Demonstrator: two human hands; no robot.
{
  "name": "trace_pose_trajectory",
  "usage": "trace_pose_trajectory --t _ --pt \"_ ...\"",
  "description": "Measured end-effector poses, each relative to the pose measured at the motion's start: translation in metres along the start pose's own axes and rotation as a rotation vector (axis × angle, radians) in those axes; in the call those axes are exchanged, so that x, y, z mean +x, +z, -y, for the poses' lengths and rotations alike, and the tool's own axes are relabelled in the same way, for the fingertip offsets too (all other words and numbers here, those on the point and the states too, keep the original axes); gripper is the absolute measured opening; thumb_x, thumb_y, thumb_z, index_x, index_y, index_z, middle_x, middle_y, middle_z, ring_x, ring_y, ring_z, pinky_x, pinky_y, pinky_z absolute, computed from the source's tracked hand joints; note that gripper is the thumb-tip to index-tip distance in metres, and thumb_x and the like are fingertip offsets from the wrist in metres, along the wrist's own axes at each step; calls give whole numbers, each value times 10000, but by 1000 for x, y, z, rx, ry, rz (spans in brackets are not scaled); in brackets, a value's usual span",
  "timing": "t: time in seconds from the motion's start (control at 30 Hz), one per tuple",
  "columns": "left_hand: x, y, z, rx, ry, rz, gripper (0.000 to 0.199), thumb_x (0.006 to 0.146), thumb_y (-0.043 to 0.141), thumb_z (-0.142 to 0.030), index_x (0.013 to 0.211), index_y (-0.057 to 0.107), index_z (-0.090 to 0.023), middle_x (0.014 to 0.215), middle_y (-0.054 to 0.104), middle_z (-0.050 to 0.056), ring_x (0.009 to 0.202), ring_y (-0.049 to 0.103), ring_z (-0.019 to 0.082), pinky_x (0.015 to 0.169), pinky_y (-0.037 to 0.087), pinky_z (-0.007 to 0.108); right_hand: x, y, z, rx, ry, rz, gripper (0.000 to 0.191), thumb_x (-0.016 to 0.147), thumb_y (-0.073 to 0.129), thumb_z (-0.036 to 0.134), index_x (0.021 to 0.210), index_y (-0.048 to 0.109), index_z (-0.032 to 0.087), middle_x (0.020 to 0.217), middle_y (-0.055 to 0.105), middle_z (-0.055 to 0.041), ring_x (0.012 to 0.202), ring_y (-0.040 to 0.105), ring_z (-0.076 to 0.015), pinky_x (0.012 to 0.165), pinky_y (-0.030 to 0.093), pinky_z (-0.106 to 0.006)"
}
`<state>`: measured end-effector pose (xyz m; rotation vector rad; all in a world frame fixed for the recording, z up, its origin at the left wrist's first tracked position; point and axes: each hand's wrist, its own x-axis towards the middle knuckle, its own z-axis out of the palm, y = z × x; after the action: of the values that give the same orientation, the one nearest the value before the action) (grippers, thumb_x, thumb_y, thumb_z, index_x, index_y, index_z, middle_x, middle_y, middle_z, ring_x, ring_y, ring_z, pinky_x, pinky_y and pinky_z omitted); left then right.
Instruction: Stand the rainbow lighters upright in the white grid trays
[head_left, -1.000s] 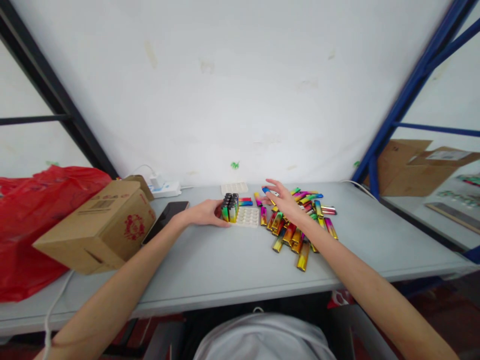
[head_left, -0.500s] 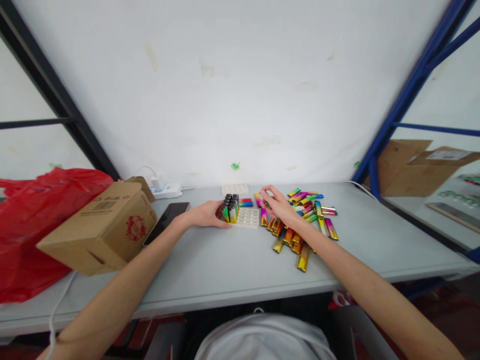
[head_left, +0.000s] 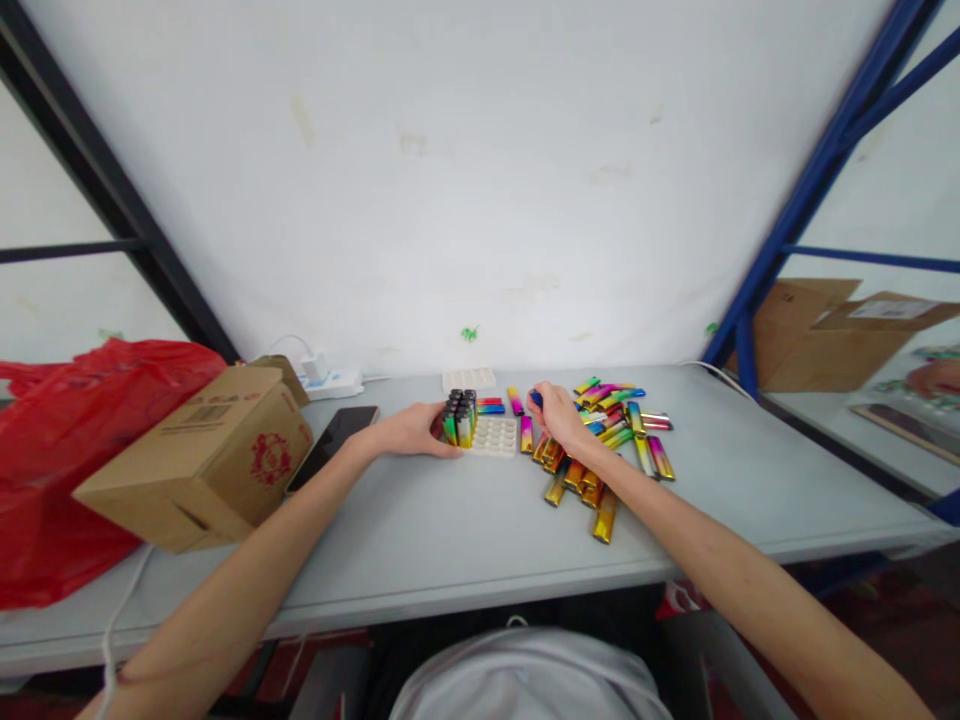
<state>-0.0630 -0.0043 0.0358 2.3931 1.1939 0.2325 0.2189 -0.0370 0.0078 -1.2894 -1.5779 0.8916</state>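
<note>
A block of upright lighters (head_left: pixel 460 418) with black tops stands in the left part of a white plastic tray (head_left: pixel 496 437), whose right-hand pockets hold nothing. My left hand (head_left: pixel 420 430) curls round the block from the left, thumb in front, its other fingertips hidden behind. Closed over the left edge of a loose lighter pile (head_left: pixel 585 470), my right hand (head_left: pixel 556 412) grips a lighter with a dark blue end (head_left: pixel 536 398) poking out past the fingers. The pile's lighters are shiny, in gold, pink, green and blue.
A second white tray (head_left: pixel 469 378) lies by the wall, with a few lighters (head_left: pixel 491 406) in front of it. To the left are a phone (head_left: pixel 337 435), a power strip (head_left: pixel 330 383), a cardboard box (head_left: pixel 202 450) and a red bag (head_left: pixel 90 450). Blue frame bars (head_left: pixel 810 190) rise on the right.
My right hand has shifted slightly right and turned, and a dark blue lighter end now shows in its fingers. My left hand stays on the block. Another person's hand has appeared at far right.
</note>
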Motion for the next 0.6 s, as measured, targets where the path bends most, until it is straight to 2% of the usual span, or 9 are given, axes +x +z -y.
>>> trace_pose_trajectory --t 0.1,0.23,0.3,0.37,0.47,0.6 --pt "0 0 -1 22 3 2 634 640 753 -703 1002 609 -203 820 671 3 704 610 197 602 440 284 0 1 1 89 40 -45 470 909 415 661 747 523 233 523 395 33 468 398 -136 470 267 -249" --pt "-1 -1 -2 42 11 19 628 667 732 -712 1004 596 -200 820 662 7 723 614 205 612 442 285 -2 -2 6 212 65 14 572 900 396 751 683 489 230 502 306 61 423 285 -106 431 211 -243" --pt "-1 -1 -2 36 16 28 628 674 727 -715 1004 599 -196 816 658 7 722 612 203 613 441 283 -2 -3 8 270 53 66 599 889 402 776 713 526 218 528 296 72 421 251 -93 423 191 -238" --pt "-2 -2 -2 24 16 30 629 672 733 -709 1009 609 -193 806 654 4 718 607 199 613 437 277 -2 -3 9 314 3 117 578 889 438 758 796 583 206 583 354 66 448 288 -92 434 231 -234" --pt "-2 -2 -1 -17 31 43 637 667 757 -676 1059 630 -190 812 651 -3 724 596 189 623 438 265 -2 -2 10 230 -118 149 497 914 491 682 884 622 203 661 464 47 540 415 -112 509 353 -241" --pt "-2 -2 0 -78 74 79 693 667 789 -626 1180 626 -189 887 659 -2 751 582 176 646 446 254 -3 1 8 34 -274 206 423 958 535 586 818 615 194 667 524 37 615 494 -130 611 419 -262"
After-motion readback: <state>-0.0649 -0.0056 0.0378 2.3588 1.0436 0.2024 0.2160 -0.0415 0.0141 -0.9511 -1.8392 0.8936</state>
